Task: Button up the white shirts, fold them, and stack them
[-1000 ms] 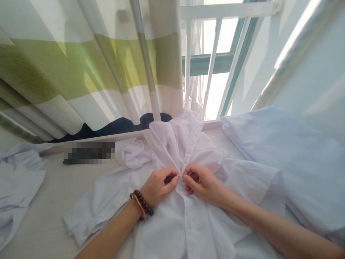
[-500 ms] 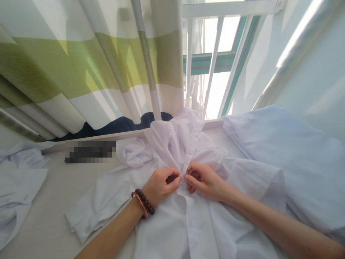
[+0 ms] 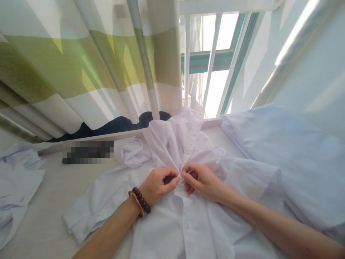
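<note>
A white shirt (image 3: 159, 219) lies spread in front of me, its front strip running down the middle and its collar end near the window. My left hand (image 3: 161, 183), with a beaded bracelet (image 3: 140, 200) and a copper-coloured bangle on the wrist, pinches the shirt's front edge. Just across from it, my right hand (image 3: 198, 180) pinches the same spot from the other side. The fingertips of both hands almost meet, and the cloth gathers in folds around them. Whatever small part sits between the fingertips is hidden.
A folded white garment (image 3: 291, 144) lies at the right, and more white clothing (image 3: 16, 194) at the left. A blurred dark object (image 3: 88, 151) rests near the back ledge. Behind hang a green-and-white curtain (image 3: 107, 64) and white window bars (image 3: 211, 61).
Both hands keep their pinch at the same place on the shirt. The whole view has shifted slightly, so everything appears a little further left.
</note>
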Action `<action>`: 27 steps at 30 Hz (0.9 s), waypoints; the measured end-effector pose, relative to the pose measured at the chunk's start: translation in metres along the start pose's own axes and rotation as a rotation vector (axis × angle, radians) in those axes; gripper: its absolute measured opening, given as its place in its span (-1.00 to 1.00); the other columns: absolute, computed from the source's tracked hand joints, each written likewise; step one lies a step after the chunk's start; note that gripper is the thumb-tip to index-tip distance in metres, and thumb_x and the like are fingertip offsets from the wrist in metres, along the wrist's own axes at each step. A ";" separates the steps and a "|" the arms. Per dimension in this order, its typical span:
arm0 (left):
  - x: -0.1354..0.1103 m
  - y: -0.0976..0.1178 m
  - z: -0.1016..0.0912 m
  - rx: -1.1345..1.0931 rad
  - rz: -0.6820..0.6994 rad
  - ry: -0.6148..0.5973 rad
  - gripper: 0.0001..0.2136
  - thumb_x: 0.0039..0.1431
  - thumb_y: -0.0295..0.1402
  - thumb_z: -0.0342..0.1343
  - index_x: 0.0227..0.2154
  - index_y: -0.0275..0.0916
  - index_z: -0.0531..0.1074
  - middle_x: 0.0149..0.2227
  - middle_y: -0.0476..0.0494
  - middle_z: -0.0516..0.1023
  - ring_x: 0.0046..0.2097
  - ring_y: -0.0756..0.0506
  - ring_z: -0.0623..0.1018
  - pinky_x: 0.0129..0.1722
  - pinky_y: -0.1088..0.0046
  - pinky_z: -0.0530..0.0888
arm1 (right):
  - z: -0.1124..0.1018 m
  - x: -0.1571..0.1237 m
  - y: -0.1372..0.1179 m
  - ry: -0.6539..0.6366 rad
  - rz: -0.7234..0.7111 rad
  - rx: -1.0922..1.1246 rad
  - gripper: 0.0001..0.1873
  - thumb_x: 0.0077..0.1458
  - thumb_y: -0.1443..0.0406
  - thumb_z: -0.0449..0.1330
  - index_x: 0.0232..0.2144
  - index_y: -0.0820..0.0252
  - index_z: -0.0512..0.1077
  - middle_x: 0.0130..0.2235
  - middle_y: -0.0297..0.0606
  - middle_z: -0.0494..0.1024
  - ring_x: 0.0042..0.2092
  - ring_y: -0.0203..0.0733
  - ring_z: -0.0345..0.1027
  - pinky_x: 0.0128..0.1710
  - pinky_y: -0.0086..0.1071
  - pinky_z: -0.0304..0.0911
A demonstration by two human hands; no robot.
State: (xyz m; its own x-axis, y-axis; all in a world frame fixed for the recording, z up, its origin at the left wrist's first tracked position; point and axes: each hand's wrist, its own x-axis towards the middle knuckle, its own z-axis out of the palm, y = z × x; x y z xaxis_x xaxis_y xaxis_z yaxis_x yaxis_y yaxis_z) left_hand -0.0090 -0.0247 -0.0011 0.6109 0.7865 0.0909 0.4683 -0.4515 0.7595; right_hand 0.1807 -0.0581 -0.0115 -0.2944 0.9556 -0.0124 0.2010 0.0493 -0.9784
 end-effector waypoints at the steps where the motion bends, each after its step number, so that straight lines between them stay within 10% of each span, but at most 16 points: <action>1: 0.000 0.000 0.001 -0.009 -0.015 0.007 -0.79 0.16 -0.29 0.01 -0.37 -0.30 0.48 -0.49 0.00 0.46 -0.47 0.04 0.34 -0.46 0.57 0.30 | 0.000 0.000 0.000 -0.005 0.002 0.020 -0.82 0.18 0.21 0.07 -0.39 0.19 0.31 -0.58 -0.36 0.45 -0.54 -0.28 0.40 -0.51 -0.41 0.37; 22: 0.001 -0.001 0.000 -0.134 -0.093 0.001 -0.86 0.10 -0.32 0.06 -0.43 -0.28 0.44 -0.52 0.03 0.42 -0.48 0.05 0.32 -0.47 0.56 0.30 | -0.007 -0.005 -0.001 -0.138 -0.040 0.017 -0.87 0.17 0.23 0.11 -0.35 0.18 0.30 -0.49 -0.35 0.46 -0.45 -0.28 0.40 -0.41 -0.39 0.37; 27: -0.002 0.002 -0.003 -0.117 0.101 -0.025 -0.83 0.13 -0.36 0.04 -0.38 -0.27 0.53 -0.40 -0.06 0.46 -0.41 0.02 0.39 -0.39 0.53 0.35 | -0.007 -0.005 -0.005 -0.124 0.007 0.098 -0.76 0.16 0.13 0.11 -0.39 0.19 0.28 -0.51 -0.35 0.47 -0.45 -0.25 0.45 -0.42 -0.37 0.40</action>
State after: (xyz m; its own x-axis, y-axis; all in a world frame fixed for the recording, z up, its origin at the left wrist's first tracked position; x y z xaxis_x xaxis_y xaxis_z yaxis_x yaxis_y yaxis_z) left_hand -0.0112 -0.0259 0.0025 0.6677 0.7280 0.1553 0.3272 -0.4744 0.8173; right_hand 0.1878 -0.0608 -0.0055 -0.4076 0.9123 -0.0383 0.1126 0.0086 -0.9936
